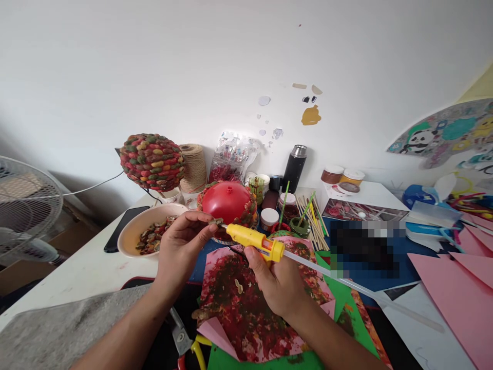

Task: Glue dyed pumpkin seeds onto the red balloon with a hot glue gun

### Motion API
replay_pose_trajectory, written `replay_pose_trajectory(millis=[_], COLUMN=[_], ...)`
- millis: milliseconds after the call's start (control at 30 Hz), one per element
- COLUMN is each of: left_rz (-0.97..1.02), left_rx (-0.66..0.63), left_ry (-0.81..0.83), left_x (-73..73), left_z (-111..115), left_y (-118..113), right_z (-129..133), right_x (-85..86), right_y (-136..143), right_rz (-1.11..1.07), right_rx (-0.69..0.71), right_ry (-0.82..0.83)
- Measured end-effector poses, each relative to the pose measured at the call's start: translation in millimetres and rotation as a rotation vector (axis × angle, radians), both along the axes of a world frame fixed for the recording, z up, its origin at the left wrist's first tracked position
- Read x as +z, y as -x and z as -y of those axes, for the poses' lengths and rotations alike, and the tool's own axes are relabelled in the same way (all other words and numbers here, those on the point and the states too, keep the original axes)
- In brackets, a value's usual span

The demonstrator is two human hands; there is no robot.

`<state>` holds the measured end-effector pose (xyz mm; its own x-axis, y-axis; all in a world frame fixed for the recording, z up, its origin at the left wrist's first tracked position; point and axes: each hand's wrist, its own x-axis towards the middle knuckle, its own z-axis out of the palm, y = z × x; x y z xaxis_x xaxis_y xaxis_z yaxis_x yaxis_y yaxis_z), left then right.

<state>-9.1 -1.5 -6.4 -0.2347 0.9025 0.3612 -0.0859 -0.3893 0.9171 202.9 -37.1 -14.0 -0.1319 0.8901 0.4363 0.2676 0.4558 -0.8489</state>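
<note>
My right hand (283, 282) grips a yellow hot glue gun (256, 241) with a long clear glue stick (346, 277) sticking out of its back. Between the fingertips of my left hand (181, 246) is a small painted peanut shell (216, 222), dark green, at the gun's nozzle. Whether the nozzle touches it I cannot tell. Just behind sits a red balloon (227, 200), partly ringed with painted shells. A bowl (124, 239) of painted shells stands beside my left hand. Below my hands lies paint-smeared pink paper (265, 329) with a pale shell piece (239, 286) on it.
A shell-covered ball (153, 162), a twine spool (192, 167), a black flask (295, 169) and paint jars (269, 219) line the wall. Scissors (185, 336) lie near the front. A fan (26, 205) stands left, a phone (123, 228) by the bowl, pink sheets (450, 293) right.
</note>
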Motion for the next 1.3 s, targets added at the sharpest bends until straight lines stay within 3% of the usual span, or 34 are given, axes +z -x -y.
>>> replay_pose_trajectory(millis=[1300], left_rz=[0.012], left_rx=[-0.005], left_ry=[-0.002], left_x=[3.1], left_z=[-0.8], left_y=[-1.2], right_z=[-0.3], right_x=[-0.8], right_y=[-1.0], right_rz=[0.016], right_rx=[-0.006], right_ry=[0.044])
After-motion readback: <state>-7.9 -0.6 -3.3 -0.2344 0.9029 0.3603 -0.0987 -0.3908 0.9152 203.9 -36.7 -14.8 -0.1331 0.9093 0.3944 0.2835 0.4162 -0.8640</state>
